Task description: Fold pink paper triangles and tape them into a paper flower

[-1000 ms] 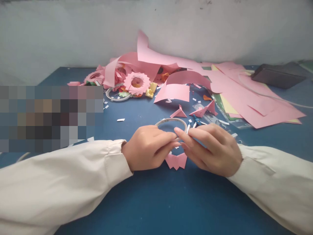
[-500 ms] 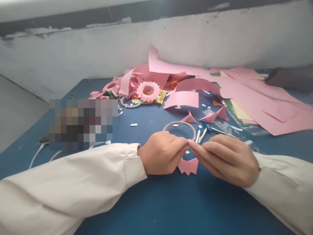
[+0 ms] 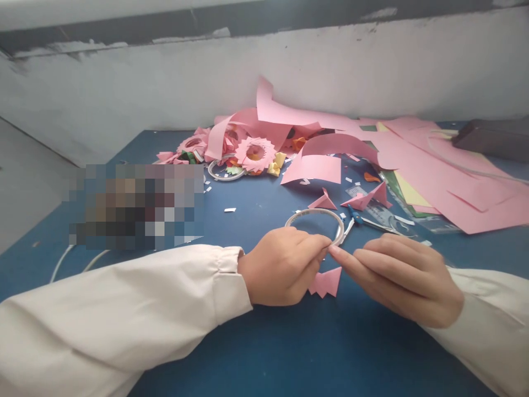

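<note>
My left hand (image 3: 283,267) is closed round the near side of a thin roll of tape (image 3: 318,212), which it holds tilted above the table. The index fingertip of my right hand (image 3: 407,281) meets the roll's near edge beside my left fingertips. The other right fingers are curled together, and the thumb is hidden behind them. Below my hands lies a folded pink paper piece (image 3: 326,282) with a zigzag edge, partly covered by my left hand. Beyond the roll sit two more folded pink pieces (image 3: 323,199) (image 3: 370,197) and a blue-and-silver compass (image 3: 355,215).
Pink paper rings (image 3: 255,154) and curled pink sheets (image 3: 312,168) are heaped at the back. Another tape roll (image 3: 226,177) lies by them. Flat coloured sheets (image 3: 467,190) and a dark box (image 3: 491,138) are at right. White scraps (image 3: 230,210) dot the blue table (image 3: 264,353). The left area is pixelated.
The tape roll has tipped slightly and shifted right with my left hand. My right hand has drawn a little to the right and down. The whole view has shifted slightly.
</note>
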A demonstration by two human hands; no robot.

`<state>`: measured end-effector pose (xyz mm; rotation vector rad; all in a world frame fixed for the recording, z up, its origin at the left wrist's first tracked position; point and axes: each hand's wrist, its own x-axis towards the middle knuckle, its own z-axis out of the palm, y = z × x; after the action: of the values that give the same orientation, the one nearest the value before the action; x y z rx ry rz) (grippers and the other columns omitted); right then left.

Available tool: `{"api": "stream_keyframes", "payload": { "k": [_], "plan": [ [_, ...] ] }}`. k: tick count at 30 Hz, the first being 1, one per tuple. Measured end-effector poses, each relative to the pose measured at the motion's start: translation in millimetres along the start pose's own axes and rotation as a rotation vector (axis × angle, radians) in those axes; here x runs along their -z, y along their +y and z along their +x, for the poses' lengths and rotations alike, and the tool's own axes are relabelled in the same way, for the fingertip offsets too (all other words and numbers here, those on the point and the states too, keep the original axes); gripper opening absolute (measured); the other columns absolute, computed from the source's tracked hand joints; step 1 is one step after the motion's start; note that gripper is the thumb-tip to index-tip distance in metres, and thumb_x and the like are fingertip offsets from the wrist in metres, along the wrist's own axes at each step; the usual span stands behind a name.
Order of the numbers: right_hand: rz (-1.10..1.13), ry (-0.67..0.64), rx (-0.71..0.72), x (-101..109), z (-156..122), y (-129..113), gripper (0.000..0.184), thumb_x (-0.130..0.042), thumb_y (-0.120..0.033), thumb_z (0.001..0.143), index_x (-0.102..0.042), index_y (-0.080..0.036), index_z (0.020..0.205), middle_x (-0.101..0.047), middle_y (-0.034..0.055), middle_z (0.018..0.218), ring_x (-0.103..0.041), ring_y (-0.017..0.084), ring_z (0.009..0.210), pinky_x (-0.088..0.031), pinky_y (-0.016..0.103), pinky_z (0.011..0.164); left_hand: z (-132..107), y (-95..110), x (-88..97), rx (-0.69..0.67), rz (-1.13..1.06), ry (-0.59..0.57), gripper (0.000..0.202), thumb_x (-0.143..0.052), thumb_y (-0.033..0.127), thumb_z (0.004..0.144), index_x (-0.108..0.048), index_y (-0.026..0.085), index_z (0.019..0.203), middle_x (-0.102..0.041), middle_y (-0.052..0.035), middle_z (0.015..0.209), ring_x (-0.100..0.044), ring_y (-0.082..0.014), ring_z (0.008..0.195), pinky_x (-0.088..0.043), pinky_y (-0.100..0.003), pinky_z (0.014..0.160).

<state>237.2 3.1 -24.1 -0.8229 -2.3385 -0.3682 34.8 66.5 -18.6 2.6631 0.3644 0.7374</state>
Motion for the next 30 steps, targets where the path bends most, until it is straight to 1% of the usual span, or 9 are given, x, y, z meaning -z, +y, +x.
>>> {"api": "stream_keyframes", "payload": {
  "k": [4,7,10,13,16,18,25,27,30],
  "plan": [
    [0.051,0.078,0.004,-3,1,-2,0.025,-0.052,0.001,0.082,-0.059,-0.007,0.105,-0.056,0.0023,0.069,-0.045,0.012,0.061,-0.037,0.029,0.053,-1,5,-0.1,-0.006,-0.066,0.050,0.025,-0.035,0.012,0.088,-0.058,0.005,0.089,-0.058,-0.0058,0.061,-0.048,-0.0147,0.054,-0.037,-0.027,0.054],
    [0.002,0.161,0.009,-5,0,-4,0.022,-0.054,0.001,0.080,-0.061,-0.007,0.100,-0.054,0.0023,0.072,-0.046,0.013,0.066,-0.042,0.029,0.057,-1,12,0.8,0.014,-0.160,0.094,0.018,-0.040,0.009,0.085,-0.057,0.010,0.079,-0.057,-0.0038,0.061,-0.047,-0.0128,0.055,-0.038,-0.025,0.056],
    [-0.023,0.226,0.031,-7,-3,-4,0.021,-0.055,0.001,0.079,-0.063,-0.007,0.096,-0.053,0.0031,0.076,-0.048,0.013,0.069,-0.044,0.029,0.057,1,19,2.9,0.045,-0.251,0.115,0.019,-0.044,0.009,0.084,-0.053,0.013,0.069,-0.053,-0.0007,0.059,-0.043,-0.0100,0.054,-0.037,-0.023,0.056],
    [-0.024,0.237,0.054,-7,-4,-4,0.019,-0.054,0.001,0.079,-0.063,-0.007,0.094,-0.052,0.0036,0.081,-0.048,0.013,0.070,-0.043,0.029,0.055,4,26,6.4,0.161,-0.379,0.084,0.021,-0.042,0.011,0.087,-0.055,0.012,0.070,-0.052,-0.0006,0.058,-0.040,-0.0082,0.051,-0.035,-0.022,0.053],
    [-0.016,0.259,0.075,-4,0,-4,0.016,-0.054,0.001,0.080,-0.063,-0.009,0.087,-0.052,0.0028,0.081,-0.049,0.012,0.069,-0.041,0.029,0.050,8,34,10.6,0.331,-0.563,-0.009,0.024,-0.038,0.014,0.090,-0.058,0.009,0.077,-0.056,-0.0033,0.064,-0.046,-0.0086,0.053,-0.036,-0.022,0.050],
    [-0.017,0.261,0.083,0,5,-5,0.016,-0.054,0.002,0.080,-0.062,-0.011,0.082,-0.052,0.0018,0.078,-0.049,0.011,0.066,-0.040,0.028,0.047,9,38,12.7,0.404,-0.650,-0.026,0.024,-0.039,0.018,0.091,-0.059,0.009,0.079,-0.058,-0.0048,0.068,-0.051,-0.0101,0.057,-0.038,-0.021,0.050],
    [-0.035,0.235,0.092,8,13,-7,0.020,-0.052,0.005,0.081,-0.062,-0.012,0.077,-0.053,0.0002,0.066,-0.048,0.010,0.060,-0.040,0.028,0.045,13,42,13.6,0.576,-0.841,-0.036,0.026,-0.042,0.024,0.091,-0.060,0.009,0.081,-0.061,-0.0071,0.072,-0.057,-0.0139,0.065,-0.045,-0.022,0.055],
    [-0.027,0.233,0.082,8,13,-7,0.021,-0.052,0.004,0.082,-0.062,-0.013,0.076,-0.053,-0.0004,0.064,-0.048,0.010,0.059,-0.040,0.028,0.046,14,42,13.9,0.593,-0.855,-0.041,0.026,-0.042,0.025,0.091,-0.061,0.009,0.081,-0.061,-0.0075,0.072,-0.057,-0.0142,0.065,-0.046,-0.023,0.056],
    [-0.016,0.231,0.076,9,14,-8,0.020,-0.052,0.004,0.083,-0.062,-0.012,0.076,-0.053,-0.0008,0.063,-0.048,0.009,0.059,-0.041,0.028,0.048,14,42,15.2,0.574,-0.847,-0.036,0.025,-0.043,0.024,0.091,-0.061,0.009,0.082,-0.061,-0.0073,0.072,-0.057,-0.0141,0.065,-0.046,-0.023,0.056]
  ]
}}
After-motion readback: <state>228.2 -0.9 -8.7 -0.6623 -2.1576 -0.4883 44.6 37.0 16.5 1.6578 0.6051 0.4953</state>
